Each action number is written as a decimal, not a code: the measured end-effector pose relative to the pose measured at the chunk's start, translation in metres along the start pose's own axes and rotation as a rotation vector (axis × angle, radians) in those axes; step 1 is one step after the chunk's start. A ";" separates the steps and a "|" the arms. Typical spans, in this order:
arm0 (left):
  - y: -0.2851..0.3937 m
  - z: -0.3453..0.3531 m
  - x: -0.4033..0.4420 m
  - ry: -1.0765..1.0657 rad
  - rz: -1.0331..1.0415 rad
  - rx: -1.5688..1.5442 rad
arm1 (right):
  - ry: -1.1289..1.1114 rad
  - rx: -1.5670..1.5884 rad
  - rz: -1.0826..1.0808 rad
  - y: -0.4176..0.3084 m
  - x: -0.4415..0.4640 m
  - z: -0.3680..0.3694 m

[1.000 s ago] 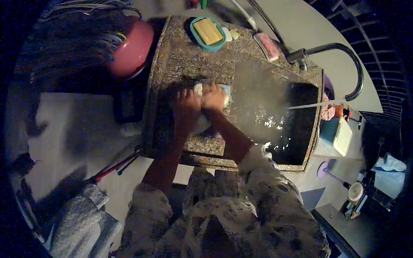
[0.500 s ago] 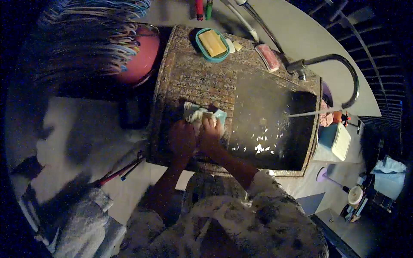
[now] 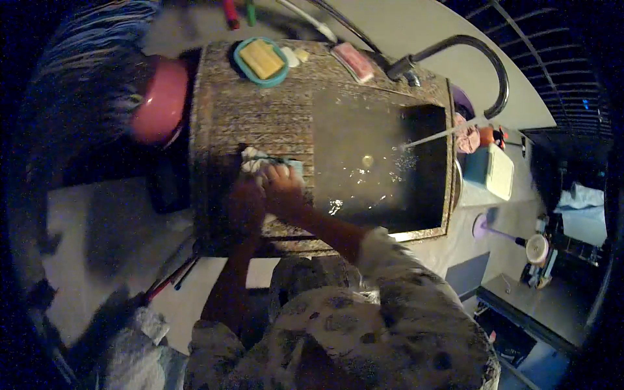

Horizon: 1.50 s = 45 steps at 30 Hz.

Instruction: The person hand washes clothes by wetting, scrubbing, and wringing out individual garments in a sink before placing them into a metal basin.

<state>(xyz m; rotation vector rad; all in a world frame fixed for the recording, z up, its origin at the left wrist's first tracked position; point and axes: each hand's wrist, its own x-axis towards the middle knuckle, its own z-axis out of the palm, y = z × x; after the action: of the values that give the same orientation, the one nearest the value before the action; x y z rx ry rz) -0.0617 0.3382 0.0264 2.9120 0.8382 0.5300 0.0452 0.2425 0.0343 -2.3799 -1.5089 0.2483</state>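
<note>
A crumpled wet cloth (image 3: 255, 160), white with light blue parts, lies on the ridged stone washboard (image 3: 260, 120) beside the sink. My right hand (image 3: 284, 186) presses down on the cloth, its fingers curled into it. Close against it, my left hand (image 3: 246, 203) is closed like a fist at the near side of the cloth. Shadow and blur hide most of the left fingers. Both hands cover part of the cloth.
Right of the washboard, the sink (image 3: 364, 136) holds cloudy water, and a stream runs from the curved faucet (image 3: 455, 42). Along the back are a yellow soap bar (image 3: 262, 58) in a teal dish (image 3: 276, 79) and a pink brush (image 3: 354, 62). A red basin (image 3: 160, 101) stands left.
The whole view has shifted, so the sink and washboard appear further left. Both hands stay on the cloth, which looks more bunched beneath them.
</note>
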 end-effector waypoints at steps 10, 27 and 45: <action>0.001 0.010 0.074 -0.422 -0.109 -0.381 | 0.456 0.892 0.910 0.103 0.021 0.002; 0.210 0.184 0.022 -0.265 -0.047 -0.143 | 0.071 -0.160 0.486 0.305 -0.079 0.125; 0.164 0.097 0.096 -0.337 -0.202 -0.797 | 0.128 2.102 0.573 0.136 -0.021 -0.110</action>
<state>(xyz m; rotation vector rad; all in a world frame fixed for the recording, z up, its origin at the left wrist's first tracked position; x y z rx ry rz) 0.1304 0.2529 -0.0095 2.0797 0.6583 0.2546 0.1858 0.1512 0.0896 -0.8137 0.0704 1.0408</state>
